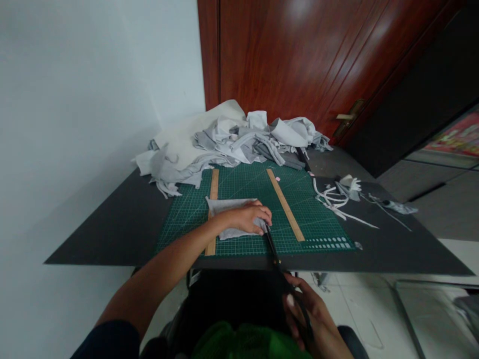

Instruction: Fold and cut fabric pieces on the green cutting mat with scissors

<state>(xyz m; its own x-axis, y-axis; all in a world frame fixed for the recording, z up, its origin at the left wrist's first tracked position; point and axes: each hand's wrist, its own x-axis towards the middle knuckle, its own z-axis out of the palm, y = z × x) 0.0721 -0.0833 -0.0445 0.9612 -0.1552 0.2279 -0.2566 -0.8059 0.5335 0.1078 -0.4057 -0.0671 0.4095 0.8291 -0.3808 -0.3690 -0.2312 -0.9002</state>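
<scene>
A small grey cloth piece (228, 205) lies on the green cutting mat (318, 219). My left hand (247, 218) rests on it with fingers curled, pressing its right edge down. My right hand (312, 319) is near the table's front edge, closed around the handles of black scissors (274, 252). The blades point up toward the cloth's right edge, the tip just beside my left fingertips.
Two wooden rulers lie on the mat, one (213, 192) at the left under the cloth, one (286, 204) angled at the right. A heap of grey and white fabric (232, 142) fills the table's back. Cut strips (337, 199) lie right of the mat. A wooden door (299, 60) stands behind.
</scene>
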